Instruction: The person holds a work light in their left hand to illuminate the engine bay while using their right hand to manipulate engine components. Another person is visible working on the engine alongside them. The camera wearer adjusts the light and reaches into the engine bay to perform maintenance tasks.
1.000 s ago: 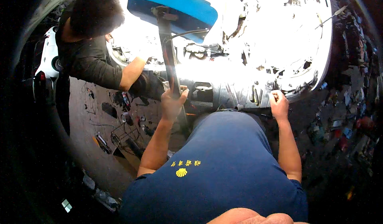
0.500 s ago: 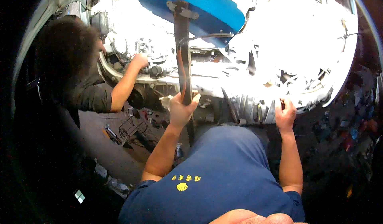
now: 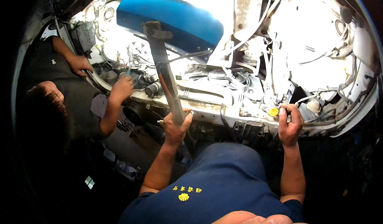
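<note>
A lamp with a blue housing point(image 3: 171, 22) hangs over a car's engine bay on a flat, dark metal post point(image 3: 165, 74). My left hand point(image 3: 175, 130) is wrapped round the lower part of that post. A small whitish bit sticks out beside this hand, too small to name. My right hand point(image 3: 291, 126) is at the bay's front crossmember point(image 3: 205, 114), fingers curled and thumb upright. Just left of the thumb is a round yellow cap point(image 3: 273, 111). Whether anything lies inside the right fingers is hidden.
At the left a co-worker leans over the fender; their hand point(image 3: 122, 89) holds a teal-handled tool point(image 3: 128, 72). Their other hand point(image 3: 81, 65) rests by the bay's edge. Hoses, a dark hose end point(image 3: 153, 89) and white brackets fill the bay. Strong glare washes out parts.
The view has shifted and the glare is weaker, so more of the engine bay shows. The co-worker's head has moved lower and a teal-handled tool now shows. My left hand still holds the post.
</note>
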Demonstrator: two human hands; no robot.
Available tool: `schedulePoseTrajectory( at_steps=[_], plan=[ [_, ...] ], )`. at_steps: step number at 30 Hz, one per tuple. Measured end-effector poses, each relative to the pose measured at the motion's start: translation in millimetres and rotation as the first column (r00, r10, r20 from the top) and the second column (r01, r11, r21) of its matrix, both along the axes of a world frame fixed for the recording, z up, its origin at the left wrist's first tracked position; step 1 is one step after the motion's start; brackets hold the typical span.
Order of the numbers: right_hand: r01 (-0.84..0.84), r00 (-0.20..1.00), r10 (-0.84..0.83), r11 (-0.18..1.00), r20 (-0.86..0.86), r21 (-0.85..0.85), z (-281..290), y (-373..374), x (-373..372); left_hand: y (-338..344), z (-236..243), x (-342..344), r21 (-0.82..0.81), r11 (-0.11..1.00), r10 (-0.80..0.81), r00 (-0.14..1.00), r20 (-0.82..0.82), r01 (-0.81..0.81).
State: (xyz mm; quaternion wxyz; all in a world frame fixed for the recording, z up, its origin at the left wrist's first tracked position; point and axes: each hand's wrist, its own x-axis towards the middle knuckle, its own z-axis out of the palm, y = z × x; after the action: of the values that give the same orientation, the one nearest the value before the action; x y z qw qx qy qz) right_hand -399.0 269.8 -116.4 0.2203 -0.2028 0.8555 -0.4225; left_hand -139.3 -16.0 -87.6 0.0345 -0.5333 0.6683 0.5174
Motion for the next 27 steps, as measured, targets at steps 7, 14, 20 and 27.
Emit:
schedulePoseTrajectory(
  at_steps=[7, 14, 20, 27],
  plan=[
    [-0.041, 0.999, 0.039, 0.998, -0.037, -0.055, 4.3, -8.3, 21.0, 2.4, 5.0, 9.2, -0.022, 0.999, -0.033, 0.999, -0.042, 0.032],
    [-0.269, 0.928, 0.311, 0.940, 0.207, -0.208, 43.3, -35.3, 84.9, 32.8, 41.0, 33.2, -0.015, 1.000, -0.009, 0.986, -0.168, 0.007],
    [-0.559, 0.777, 0.603, 0.793, 0.179, -0.242, 64.4, -76.1, 141.1, 66.6, 70.5, 68.3, -0.149, 0.985, -0.116, 0.971, -0.211, 0.085],
    [-0.665, 0.676, 0.718, 0.692, 0.167, -0.281, 72.5, -58.7, 175.1, 98.1, 87.5, 107.3, -0.269, 0.957, -0.179, 0.945, -0.274, 0.104]
  ],
)
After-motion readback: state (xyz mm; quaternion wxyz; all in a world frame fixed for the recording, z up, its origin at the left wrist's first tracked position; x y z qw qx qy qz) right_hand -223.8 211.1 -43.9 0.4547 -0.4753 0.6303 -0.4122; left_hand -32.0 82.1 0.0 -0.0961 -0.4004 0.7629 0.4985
